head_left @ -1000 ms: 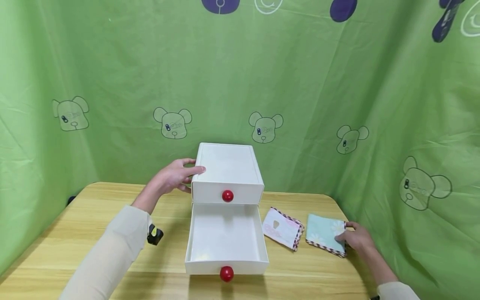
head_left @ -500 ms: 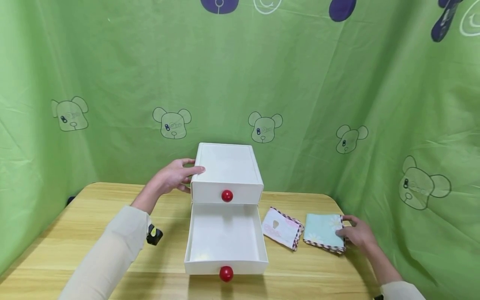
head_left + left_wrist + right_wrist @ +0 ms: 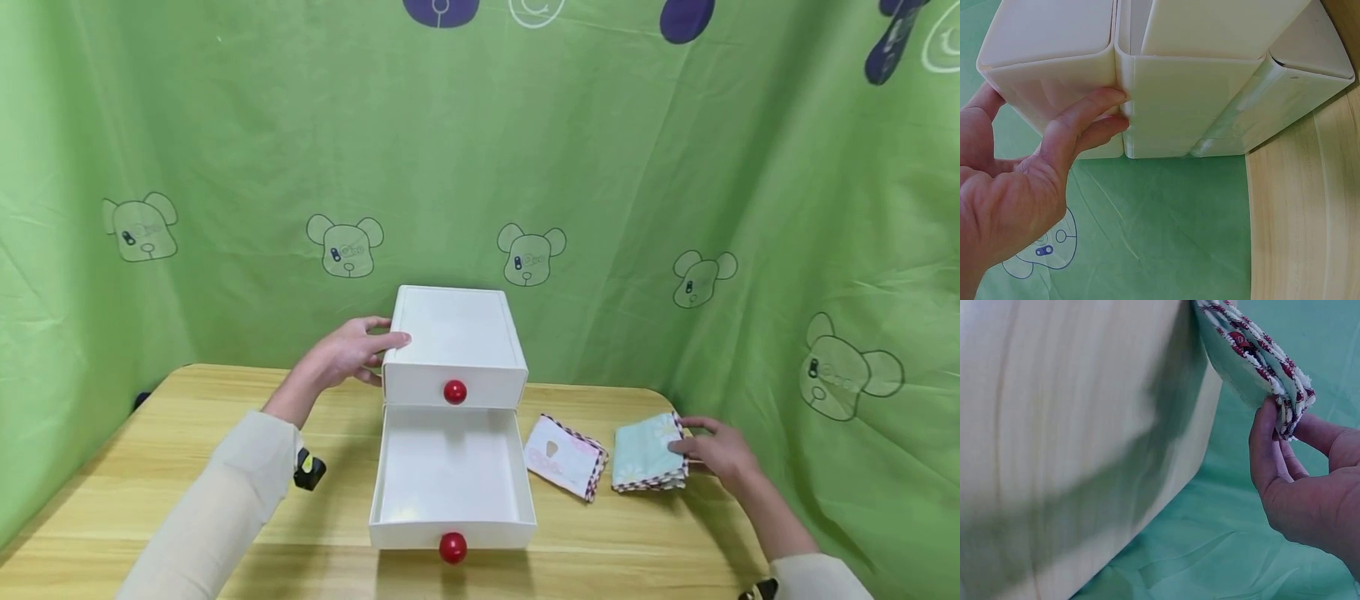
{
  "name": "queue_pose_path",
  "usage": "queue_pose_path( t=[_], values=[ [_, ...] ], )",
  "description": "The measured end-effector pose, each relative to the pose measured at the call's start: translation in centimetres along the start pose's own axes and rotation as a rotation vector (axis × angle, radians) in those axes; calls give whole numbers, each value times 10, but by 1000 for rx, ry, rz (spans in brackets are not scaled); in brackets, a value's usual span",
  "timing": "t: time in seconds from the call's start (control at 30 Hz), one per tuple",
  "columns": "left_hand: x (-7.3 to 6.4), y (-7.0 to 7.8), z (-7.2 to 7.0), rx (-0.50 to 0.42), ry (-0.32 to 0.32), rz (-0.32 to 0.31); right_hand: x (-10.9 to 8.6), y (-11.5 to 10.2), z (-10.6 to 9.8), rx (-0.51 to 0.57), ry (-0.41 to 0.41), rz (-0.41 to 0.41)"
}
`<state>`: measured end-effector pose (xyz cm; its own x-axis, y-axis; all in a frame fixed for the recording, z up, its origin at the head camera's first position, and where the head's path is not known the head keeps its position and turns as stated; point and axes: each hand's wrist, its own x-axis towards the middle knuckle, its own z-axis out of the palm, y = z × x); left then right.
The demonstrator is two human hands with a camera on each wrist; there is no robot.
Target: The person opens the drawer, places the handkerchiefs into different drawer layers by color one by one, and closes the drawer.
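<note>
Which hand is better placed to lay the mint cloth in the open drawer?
Probably the right hand: it pinches the mint cloth, while the left hand holds no cloth and touches the cabinet.

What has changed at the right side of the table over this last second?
The right hand, its fingers already gripping the folded mint cloth, has raised the cloth's right side off the table, tilting it. Whether the left edge still touches is unclear. Unchanged: the left hand on the white drawer unit, the open lower drawer, the white cloth.
</note>
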<state>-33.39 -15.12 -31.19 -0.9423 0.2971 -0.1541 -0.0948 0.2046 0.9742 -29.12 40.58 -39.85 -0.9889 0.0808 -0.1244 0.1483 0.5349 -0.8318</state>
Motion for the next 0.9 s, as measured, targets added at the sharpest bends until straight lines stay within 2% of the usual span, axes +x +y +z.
queue_pose_path(
  t=[0.2,0.7,0.9],
  values=[
    [1,-1,0,-1,8,1,-2,-13,-3,60,-35,-24],
    [3,-2,-2,10,10,-2,-10,-49,-1,46,-66,-76],
    [3,-1,0,7,9,-3,-18,-69,4,-10,-67,-102]
  ],
)
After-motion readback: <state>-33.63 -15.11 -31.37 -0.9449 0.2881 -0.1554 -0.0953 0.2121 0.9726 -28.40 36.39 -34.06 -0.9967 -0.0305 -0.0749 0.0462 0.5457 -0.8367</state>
